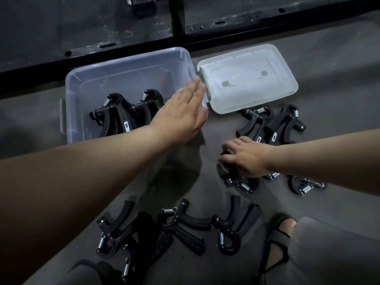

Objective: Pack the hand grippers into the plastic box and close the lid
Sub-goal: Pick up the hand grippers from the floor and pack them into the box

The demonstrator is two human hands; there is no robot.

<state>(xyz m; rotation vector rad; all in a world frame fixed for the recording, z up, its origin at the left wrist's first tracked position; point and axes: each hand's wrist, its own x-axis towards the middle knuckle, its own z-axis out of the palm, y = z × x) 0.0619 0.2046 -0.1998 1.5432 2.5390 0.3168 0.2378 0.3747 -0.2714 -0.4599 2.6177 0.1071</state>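
Observation:
The clear plastic box point(86, 79) stands open on the grey floor with two black hand grippers point(123, 112) inside. My left hand point(183, 112) lies flat with straight fingers over the box's right rim, fingertips reaching toward the lid point(248, 79), which lies upside down just right of the box. My right hand point(244, 157) curls round a black hand gripper point(234, 177) on the floor; only its spring end shows below my fingers. Two more grippers point(271, 124) lie just beyond that hand.
Several loose hand grippers point(185, 225) lie on the floor near the bottom of the view, and another point(306, 185) sits under my right forearm. A sandalled foot point(281, 233) is at the lower right. A dark metal frame point(123, 27) runs behind the box.

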